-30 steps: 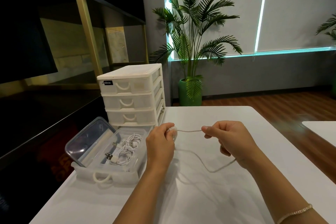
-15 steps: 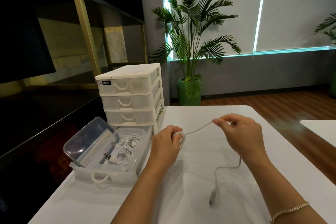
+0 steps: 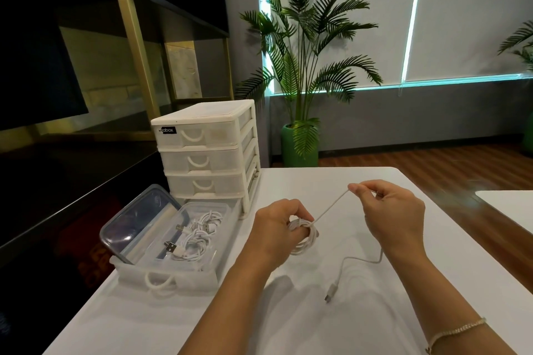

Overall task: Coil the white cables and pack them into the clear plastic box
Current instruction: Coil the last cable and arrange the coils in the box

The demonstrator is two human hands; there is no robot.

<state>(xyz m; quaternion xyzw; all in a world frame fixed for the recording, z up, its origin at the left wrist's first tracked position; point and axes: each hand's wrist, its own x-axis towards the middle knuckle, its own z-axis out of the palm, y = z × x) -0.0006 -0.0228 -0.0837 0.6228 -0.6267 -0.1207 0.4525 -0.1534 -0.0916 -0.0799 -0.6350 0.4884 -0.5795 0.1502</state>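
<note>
My left hand (image 3: 278,228) holds a white cable (image 3: 331,209) wound in several loops round its fingers, the coil showing at the fingertips. My right hand (image 3: 393,215) pinches the same cable higher up, and a taut stretch runs between the two hands. Below my right hand the free tail curves down over the white table (image 3: 317,311) and ends in a plug near the middle. The clear plastic box (image 3: 202,261) lies at the left, holding several coiled white cables (image 3: 196,236). Its clear lid (image 3: 138,222) leans against the box's left side.
A white drawer unit (image 3: 206,153) with three shut drawers stands right behind the box; its pulled-out bottom drawer holds the box. A dark counter runs along the left. A potted palm (image 3: 302,81) stands beyond the table's far edge. Another white table's corner (image 3: 507,207) shows at right.
My right hand has lifted and pulled the cable taut, more loops have gathered on my left fingers, and the free tail has grown shorter, its plug end now in sight on the table.
</note>
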